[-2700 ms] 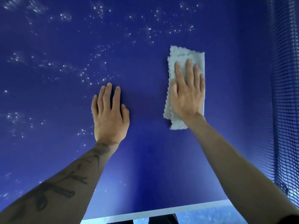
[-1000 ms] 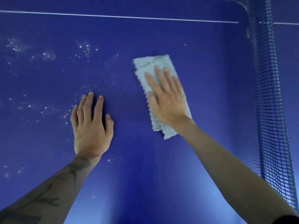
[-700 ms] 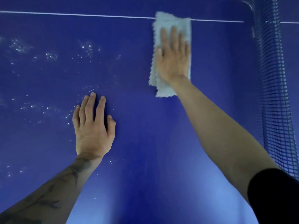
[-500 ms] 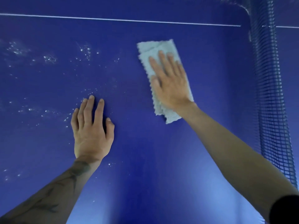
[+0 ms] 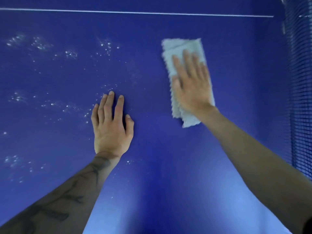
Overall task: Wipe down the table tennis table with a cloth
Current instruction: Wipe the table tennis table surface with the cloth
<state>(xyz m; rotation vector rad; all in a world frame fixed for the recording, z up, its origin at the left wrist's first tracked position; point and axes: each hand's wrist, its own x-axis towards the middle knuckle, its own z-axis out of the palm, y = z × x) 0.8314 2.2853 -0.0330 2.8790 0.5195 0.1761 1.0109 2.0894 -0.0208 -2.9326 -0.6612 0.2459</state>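
Your left hand (image 5: 112,130) lies flat on the blue table (image 5: 160,166), fingers straight, holding nothing. Further out, your right hand (image 5: 191,86) presses flat on the folded pale cloth (image 5: 179,46) — fingers straight, blurred. White specks (image 5: 70,54) dot the left surface; white line (image 5: 135,13) beyond; net (image 5: 300,98) at right.

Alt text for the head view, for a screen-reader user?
A right hand presses a folded pale cloth flat on a blue table tennis table near the net. The left hand rests flat beside white specks.
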